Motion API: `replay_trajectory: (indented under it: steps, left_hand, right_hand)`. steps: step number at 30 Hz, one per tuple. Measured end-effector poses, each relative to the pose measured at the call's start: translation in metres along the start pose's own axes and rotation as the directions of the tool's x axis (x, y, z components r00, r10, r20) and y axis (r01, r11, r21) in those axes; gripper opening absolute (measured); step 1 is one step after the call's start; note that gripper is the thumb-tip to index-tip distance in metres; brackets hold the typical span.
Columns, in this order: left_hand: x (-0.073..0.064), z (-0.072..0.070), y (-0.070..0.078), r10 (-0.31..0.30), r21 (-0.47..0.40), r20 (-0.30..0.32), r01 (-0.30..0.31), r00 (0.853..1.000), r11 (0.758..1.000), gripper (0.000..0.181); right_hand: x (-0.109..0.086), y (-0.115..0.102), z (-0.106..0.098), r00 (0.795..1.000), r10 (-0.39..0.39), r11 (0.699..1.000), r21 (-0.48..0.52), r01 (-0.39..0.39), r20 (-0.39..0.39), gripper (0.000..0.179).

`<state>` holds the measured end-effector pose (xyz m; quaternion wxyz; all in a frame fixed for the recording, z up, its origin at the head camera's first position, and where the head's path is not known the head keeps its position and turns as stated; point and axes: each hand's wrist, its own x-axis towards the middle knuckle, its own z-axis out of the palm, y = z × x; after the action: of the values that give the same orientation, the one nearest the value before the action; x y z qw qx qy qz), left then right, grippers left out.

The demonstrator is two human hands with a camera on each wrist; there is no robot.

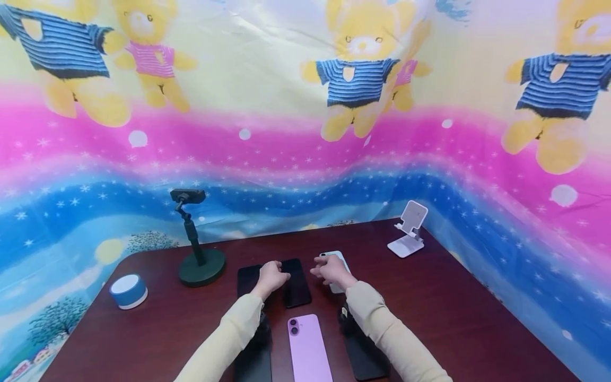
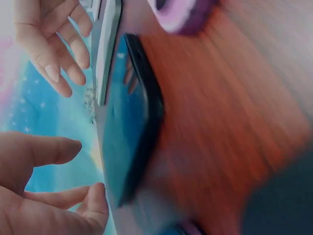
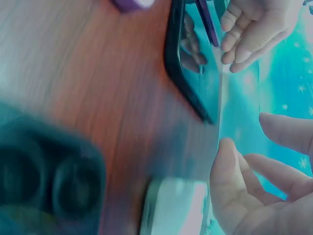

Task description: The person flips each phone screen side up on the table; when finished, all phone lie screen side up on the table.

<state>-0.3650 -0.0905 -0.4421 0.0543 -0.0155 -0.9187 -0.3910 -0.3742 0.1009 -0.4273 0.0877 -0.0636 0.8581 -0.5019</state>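
My left hand (image 1: pixel 270 278) hovers above two black phones lying side by side at the middle of the table. Its fingers are loosely bent and hold nothing; the left wrist view shows a gap between thumb and fingers. The middle black phone (image 1: pixel 297 289) lies screen up between my hands, reflecting fingers in both wrist views. Over a white phone (image 1: pixel 341 260) hangs my right hand (image 1: pixel 333 269), partly covering it, with thumb and fingers apart in the right wrist view (image 3: pixel 264 191). The other black phone (image 1: pixel 246 277) is partly hidden by my left hand.
Nearer me lie a pink phone (image 1: pixel 310 347), camera side up, and two dark phones (image 1: pixel 253 363) partly under my forearms. A green-based stand (image 1: pixel 202 268) and a blue-and-white cylinder (image 1: pixel 129 292) stand left. A white phone stand (image 1: pixel 409 233) is at the back right, before a printed curtain.
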Motion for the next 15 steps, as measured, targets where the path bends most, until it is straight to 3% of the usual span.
replay_trajectory:
  steps: [7,12,15]
  left_hand:
    - [0.004,0.013,0.024,0.047,-0.095,0.006,-0.046,0.999,0.994,0.041]
    - [0.006,0.029,0.037,0.103,-0.175,0.031,-0.096,0.994,0.980,0.042]
    - [0.008,0.037,0.042,0.111,-0.214,0.063,-0.095,0.992,0.972,0.042]
  right_hand:
    - [-0.008,0.003,-0.023,0.994,0.104,0.993,-0.056,-0.106,-0.037,0.052]
    - [-0.013,0.015,-0.036,0.980,0.165,0.967,-0.175,-0.184,-0.114,0.036]
    - [-0.017,0.023,-0.042,0.977,0.165,0.954,-0.230,-0.192,-0.134,0.030]
